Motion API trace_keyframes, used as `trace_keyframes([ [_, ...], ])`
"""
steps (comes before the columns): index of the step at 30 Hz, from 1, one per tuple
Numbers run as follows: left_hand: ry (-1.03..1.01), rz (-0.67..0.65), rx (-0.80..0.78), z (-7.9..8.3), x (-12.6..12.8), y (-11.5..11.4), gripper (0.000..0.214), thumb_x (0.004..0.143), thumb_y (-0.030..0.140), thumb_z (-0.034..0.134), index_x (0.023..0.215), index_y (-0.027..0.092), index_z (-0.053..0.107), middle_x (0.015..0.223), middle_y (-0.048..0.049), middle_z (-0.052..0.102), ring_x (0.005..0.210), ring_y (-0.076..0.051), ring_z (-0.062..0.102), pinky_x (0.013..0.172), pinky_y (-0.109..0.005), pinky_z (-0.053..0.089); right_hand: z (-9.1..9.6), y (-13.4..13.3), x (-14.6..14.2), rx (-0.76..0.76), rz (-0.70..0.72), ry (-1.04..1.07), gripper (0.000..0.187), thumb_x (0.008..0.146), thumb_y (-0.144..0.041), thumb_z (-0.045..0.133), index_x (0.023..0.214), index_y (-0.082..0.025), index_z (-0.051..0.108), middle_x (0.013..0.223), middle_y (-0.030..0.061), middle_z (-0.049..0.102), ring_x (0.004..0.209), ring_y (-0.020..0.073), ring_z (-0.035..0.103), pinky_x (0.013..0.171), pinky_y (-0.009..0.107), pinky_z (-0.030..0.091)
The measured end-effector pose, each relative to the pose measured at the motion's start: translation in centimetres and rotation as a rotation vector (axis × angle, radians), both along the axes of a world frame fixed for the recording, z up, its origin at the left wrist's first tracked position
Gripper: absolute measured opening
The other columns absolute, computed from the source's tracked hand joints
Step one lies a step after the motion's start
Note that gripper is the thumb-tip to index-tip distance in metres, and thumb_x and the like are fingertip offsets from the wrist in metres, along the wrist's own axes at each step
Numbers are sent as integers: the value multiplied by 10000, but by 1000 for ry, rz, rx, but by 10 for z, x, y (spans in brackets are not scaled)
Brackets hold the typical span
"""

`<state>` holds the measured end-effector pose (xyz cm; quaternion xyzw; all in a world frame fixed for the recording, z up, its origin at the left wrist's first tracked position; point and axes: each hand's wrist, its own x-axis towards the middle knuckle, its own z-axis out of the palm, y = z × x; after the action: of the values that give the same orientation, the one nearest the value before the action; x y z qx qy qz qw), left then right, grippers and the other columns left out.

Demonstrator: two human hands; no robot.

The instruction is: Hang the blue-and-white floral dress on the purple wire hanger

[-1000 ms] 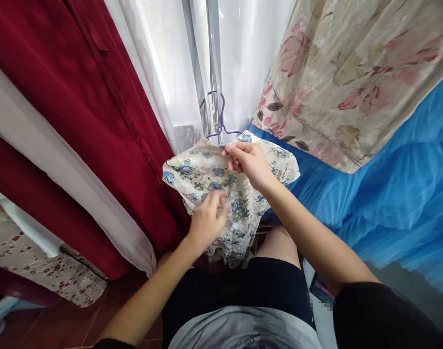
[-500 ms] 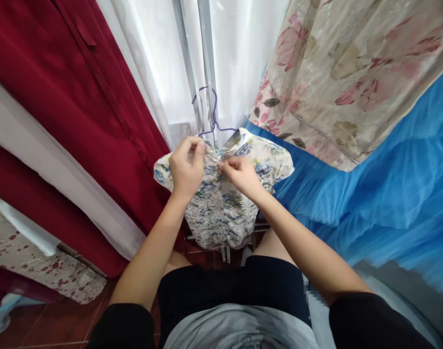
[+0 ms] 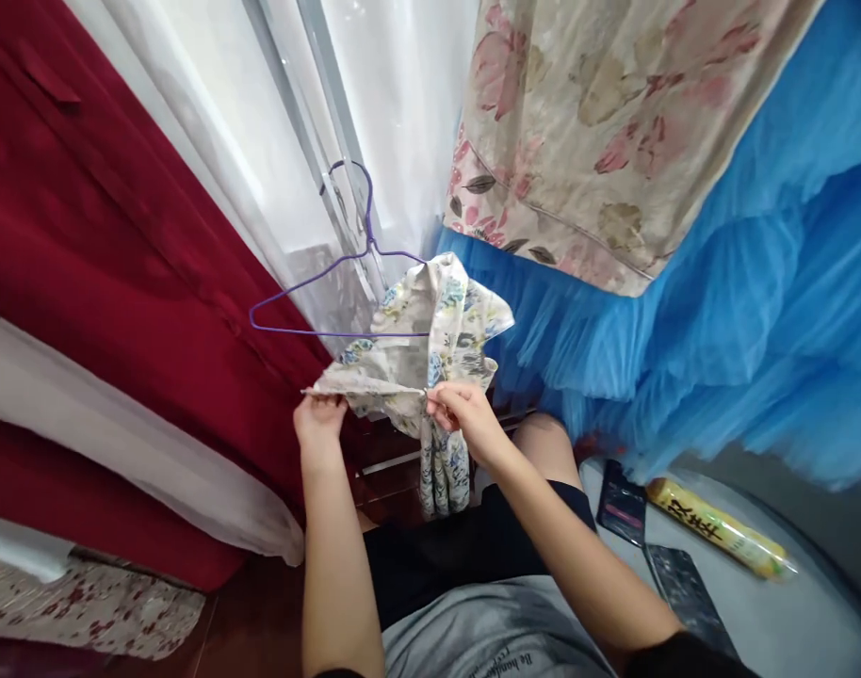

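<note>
A small blouse with a blue flower print (image 3: pixel 437 330) hangs half off a purple wire hanger (image 3: pixel 310 301). The hanger's left arm is bare; the cloth still drapes over its right side. My left hand (image 3: pixel 318 420) pinches the blouse's left edge. My right hand (image 3: pixel 459 414) pinches the cloth about a hand's width to the right. A strip of fabric is pulled taut between them. The hanger's hook sits on a metal bar (image 3: pixel 332 141) in front of a white sheer curtain (image 3: pixel 402 104).
A dark red garment (image 3: pixel 98 254) hangs on the left, a pink-flowered cloth (image 3: pixel 600 132) and a blue tulle skirt (image 3: pixel 741 320) on the right. Low right, a grey surface (image 3: pixel 790 621) holds a yellow tube-shaped pack (image 3: pixel 720 527) and two dark flat packets (image 3: pixel 621 508).
Both hands have dropped from the blouse's neckline and drawn the cloth down and off the hanger's left arm. The view has swung right and down.
</note>
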<state>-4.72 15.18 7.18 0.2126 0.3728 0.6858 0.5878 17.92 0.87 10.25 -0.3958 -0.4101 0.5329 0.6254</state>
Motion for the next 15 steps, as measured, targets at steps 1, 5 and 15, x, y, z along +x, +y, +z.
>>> trace_keyframes([
  [1,-22,-15,-53,-15,11,-11,144,896,150,507,755,172,532,759,-33,652,776,-172,670,869,-374,525,-15,-7,4,-44,-79,64,287,829,-375,626,611,-189,612,417,-59,426,403,89,300,451,246,196],
  [5,-132,-67,-84,-35,59,-64,115,916,220,566,816,190,613,897,-42,730,916,-181,699,946,-365,518,-55,-30,32,-98,-394,19,268,856,-382,648,659,-203,612,533,-35,465,476,119,341,469,264,260],
  [15,763,-306,574,52,137,-175,215,972,392,622,1077,223,704,1147,-79,691,1129,-256,640,1046,-367,472,-11,-60,44,87,-24,-419,632,960,-750,358,823,-235,698,875,94,679,916,296,635,833,384,526],
])
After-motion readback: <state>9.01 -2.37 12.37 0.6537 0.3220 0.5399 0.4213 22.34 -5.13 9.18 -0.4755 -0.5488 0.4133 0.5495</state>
